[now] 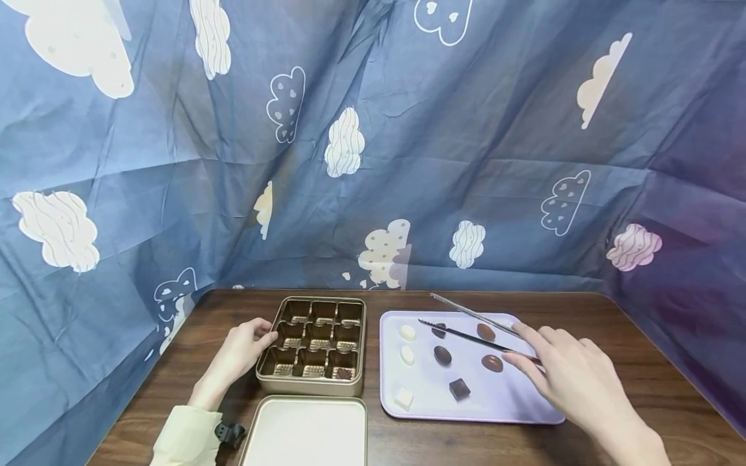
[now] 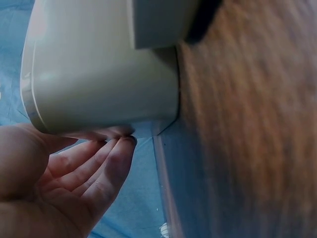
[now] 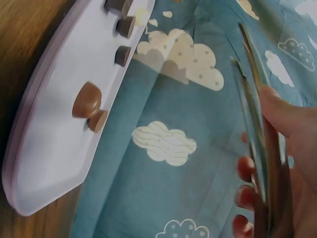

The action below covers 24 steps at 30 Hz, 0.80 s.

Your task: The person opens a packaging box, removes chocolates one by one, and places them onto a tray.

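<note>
At the left, my left hand [image 1: 247,346] holds the side of a gold tin [image 1: 311,386], thumb at the rim and fingers against the outer wall [image 2: 99,94]. The tin has a divided insert; a dark chocolate [image 1: 344,374] lies in its front right compartment. My right hand [image 1: 574,375] grips metal tongs [image 1: 478,316] over a lilac tray [image 1: 472,415]. Their arms stand apart, with nothing between the tips in the right wrist view [image 3: 242,54]. On the tray are white chocolates [image 1: 407,355], dark ones [image 1: 443,355] and milk brown ones [image 1: 492,363].
A pale, flat tin lid [image 1: 309,430] lies in front of the tin, near my left sleeve [image 1: 186,433]. Everything stands on a brown wooden table [image 1: 373,362]. A blue curtain with cloud prints [image 1: 443,194] hangs behind and at both sides.
</note>
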### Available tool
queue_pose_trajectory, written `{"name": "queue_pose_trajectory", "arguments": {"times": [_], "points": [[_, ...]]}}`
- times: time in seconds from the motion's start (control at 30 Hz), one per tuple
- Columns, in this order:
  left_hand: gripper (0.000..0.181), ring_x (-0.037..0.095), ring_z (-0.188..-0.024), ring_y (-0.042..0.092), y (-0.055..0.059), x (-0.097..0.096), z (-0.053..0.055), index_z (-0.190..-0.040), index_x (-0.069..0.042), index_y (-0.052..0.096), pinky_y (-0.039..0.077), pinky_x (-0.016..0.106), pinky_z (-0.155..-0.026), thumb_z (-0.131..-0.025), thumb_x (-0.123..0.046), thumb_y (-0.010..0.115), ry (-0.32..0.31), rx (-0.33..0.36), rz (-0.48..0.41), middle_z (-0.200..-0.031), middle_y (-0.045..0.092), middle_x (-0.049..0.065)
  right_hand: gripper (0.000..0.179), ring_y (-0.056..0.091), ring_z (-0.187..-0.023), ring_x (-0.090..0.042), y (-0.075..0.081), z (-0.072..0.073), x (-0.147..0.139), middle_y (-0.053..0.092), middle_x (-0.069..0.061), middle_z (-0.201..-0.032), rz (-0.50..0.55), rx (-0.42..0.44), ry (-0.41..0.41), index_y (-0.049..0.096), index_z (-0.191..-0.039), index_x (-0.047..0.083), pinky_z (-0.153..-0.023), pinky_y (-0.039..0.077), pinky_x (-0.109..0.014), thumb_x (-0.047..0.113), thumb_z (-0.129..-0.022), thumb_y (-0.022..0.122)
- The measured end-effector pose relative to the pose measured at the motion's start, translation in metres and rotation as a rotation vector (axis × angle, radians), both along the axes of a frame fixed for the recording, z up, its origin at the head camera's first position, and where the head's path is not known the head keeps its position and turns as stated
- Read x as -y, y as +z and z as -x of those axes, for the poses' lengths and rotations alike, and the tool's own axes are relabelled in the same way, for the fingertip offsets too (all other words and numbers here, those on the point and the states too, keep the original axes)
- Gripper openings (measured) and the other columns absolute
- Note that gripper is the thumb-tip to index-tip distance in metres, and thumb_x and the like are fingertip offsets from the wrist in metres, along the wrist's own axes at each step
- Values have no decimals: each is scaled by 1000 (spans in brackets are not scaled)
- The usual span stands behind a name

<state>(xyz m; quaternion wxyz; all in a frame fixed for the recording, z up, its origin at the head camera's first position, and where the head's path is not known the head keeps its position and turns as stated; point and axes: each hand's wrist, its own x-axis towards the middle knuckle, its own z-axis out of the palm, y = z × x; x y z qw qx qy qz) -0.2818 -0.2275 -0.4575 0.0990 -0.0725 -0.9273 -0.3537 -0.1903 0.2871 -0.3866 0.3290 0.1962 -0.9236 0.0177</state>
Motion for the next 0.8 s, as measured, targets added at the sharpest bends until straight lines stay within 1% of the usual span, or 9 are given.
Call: {"name": "queue_pose_trajectory", "arguments": {"times": [0.1, 0.17, 0.27, 0.3, 0.37, 0.47, 0.6, 0.7, 0.8], "points": [[18, 29, -86, 69, 0, 0, 0, -101, 4, 65, 53, 47, -80, -92, -11, 66, -3, -2, -3, -94, 70, 13, 53, 61, -76, -29, -1, 2, 10, 60, -4, -80, -7, -67, 17, 63, -119, 14, -63, 40, -50, 58, -90, 57], [18, 29, -85, 69, 0, -1, 0, -101, 5, 65, 53, 47, -80, -92, -11, 66, -5, -4, -5, -94, 70, 13, 55, 60, -76, -31, -2, 4, 17, 61, -6, -83, -1, -103, 27, 62, -118, 13, -65, 40, -52, 60, -95, 45], [17, 28, -85, 69, 1, -1, -1, -101, 4, 66, 53, 46, -80, -92, -11, 67, -3, -7, -5, -92, 70, 12, 61, 59, -79, -31, -5, 7, 29, 62, -10, -90, 21, -123, 44, 59, -117, 8, -65, 40, -52, 57, -102, 29], [17, 28, -84, 69, 1, -1, -1, -101, 4, 66, 53, 46, -80, -92, -11, 67, -2, -8, -4, -91, 70, 12, 62, 60, -80, -31, -6, 8, 33, 63, -11, -92, 30, -124, 50, 58, -118, 6, -65, 40, -51, 56, -103, 25], [17, 28, -84, 69, 1, 0, -2, -101, 4, 66, 53, 46, -79, -92, -11, 67, 2, -6, -1, -91, 70, 11, 63, 60, -83, -31, -8, 10, 41, 64, -12, -98, 48, -118, 61, 56, -120, 3, -64, 40, -49, 53, -104, 22], [17, 28, -85, 69, 0, 1, -3, -101, 4, 66, 53, 46, -80, -92, -11, 67, 7, 0, 1, -92, 70, 11, 62, 61, -88, -31, -8, 13, 51, 64, -12, -101, 67, -110, 87, 55, -123, 2, -62, 38, -45, 51, -105, 22], [18, 28, -85, 69, 0, 2, -3, -101, 3, 66, 53, 47, -80, -92, -12, 67, 9, 3, 2, -93, 70, 11, 56, 62, -95, -32, -8, 17, 60, 63, -12, -104, 77, -112, 131, 56, -128, 2, -63, 40, -45, 47, -105, 33], [18, 28, -86, 69, 0, 1, -2, -101, 3, 66, 53, 47, -80, -92, -12, 67, 9, 2, 5, -93, 70, 12, 50, 63, -93, -32, -10, 21, 67, 63, -11, -104, 89, -97, 152, 57, -129, 3, -67, 43, -48, 43, -102, 43], [17, 28, -86, 69, 0, 1, 0, -101, 2, 66, 53, 46, -81, -92, -12, 67, 8, 6, 9, -94, 70, 12, 48, 64, -91, -31, -13, 24, 75, 64, -11, -104, 91, -81, 163, 58, -129, 5, -67, 44, -47, 43, -101, 47]]}}
